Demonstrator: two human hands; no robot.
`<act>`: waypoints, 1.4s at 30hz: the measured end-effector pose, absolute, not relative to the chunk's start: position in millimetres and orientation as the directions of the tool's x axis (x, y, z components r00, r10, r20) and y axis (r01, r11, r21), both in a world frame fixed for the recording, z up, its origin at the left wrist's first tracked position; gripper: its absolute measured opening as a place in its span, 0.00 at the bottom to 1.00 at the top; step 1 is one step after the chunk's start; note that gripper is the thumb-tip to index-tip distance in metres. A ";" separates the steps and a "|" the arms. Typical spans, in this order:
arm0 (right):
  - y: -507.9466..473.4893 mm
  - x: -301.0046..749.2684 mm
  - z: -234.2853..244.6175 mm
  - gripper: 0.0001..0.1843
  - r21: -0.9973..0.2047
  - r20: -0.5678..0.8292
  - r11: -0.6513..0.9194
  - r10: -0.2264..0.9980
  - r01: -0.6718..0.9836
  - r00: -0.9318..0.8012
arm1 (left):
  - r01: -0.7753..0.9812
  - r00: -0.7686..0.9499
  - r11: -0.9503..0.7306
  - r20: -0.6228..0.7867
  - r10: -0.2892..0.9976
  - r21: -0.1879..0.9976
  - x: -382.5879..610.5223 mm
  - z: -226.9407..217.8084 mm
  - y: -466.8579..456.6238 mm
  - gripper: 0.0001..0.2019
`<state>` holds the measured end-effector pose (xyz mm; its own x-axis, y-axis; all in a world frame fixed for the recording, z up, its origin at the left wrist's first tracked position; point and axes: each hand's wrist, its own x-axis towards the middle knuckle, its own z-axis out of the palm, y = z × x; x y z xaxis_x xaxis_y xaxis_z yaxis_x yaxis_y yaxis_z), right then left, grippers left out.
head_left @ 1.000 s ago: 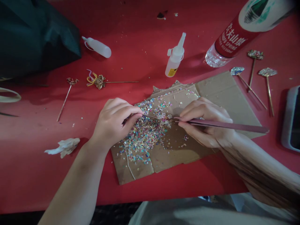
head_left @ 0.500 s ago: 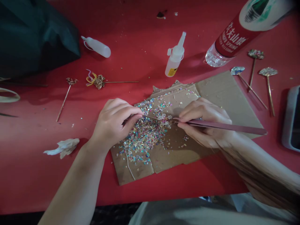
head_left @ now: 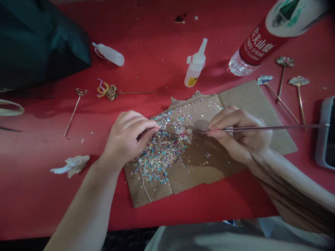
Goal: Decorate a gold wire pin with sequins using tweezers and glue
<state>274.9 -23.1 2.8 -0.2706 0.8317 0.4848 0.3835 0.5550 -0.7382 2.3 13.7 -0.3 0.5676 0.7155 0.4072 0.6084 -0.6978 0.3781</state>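
A torn brown cardboard sheet (head_left: 243,101) lies on the red table and carries a heap of glittery sequin flakes (head_left: 162,150). My left hand (head_left: 128,136) rests at the heap's left side, fingers pinched on a thin metal pin (head_left: 170,131) whose decorated tip lies among the flakes. My right hand (head_left: 240,134) is closed on long slim tweezers (head_left: 264,128), held nearly level. Their tips sit just right of the pin's tip, a little above the cardboard.
A small glue bottle (head_left: 195,68) stands behind the cardboard; another (head_left: 110,54) lies at the back left. A water bottle (head_left: 264,36) leans at the top right. Finished pins (head_left: 281,75) lie at the right, others (head_left: 112,91) at the left, plus crumpled tissue (head_left: 72,164) and a dark bag (head_left: 39,42).
My right hand has lifted and drawn back slightly to the right, turning the tweezers edge-on so they look thinner and level. My left hand and the pin have stayed put.
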 end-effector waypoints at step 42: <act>-20.8 263.8 5.1 0.07 -0.561 0.472 0.628 0.778 0.539 -0.416 | 0.596 0.620 -0.722 0.369 0.692 0.352 2.8 -1.8 14.4 0.04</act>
<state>263.8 -20.8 5.1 -0.4157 0.7775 0.4719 0.5390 0.6285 -0.5608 2.8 14.4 -1.8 0.6201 0.6923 0.3691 0.5960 -0.7216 0.3522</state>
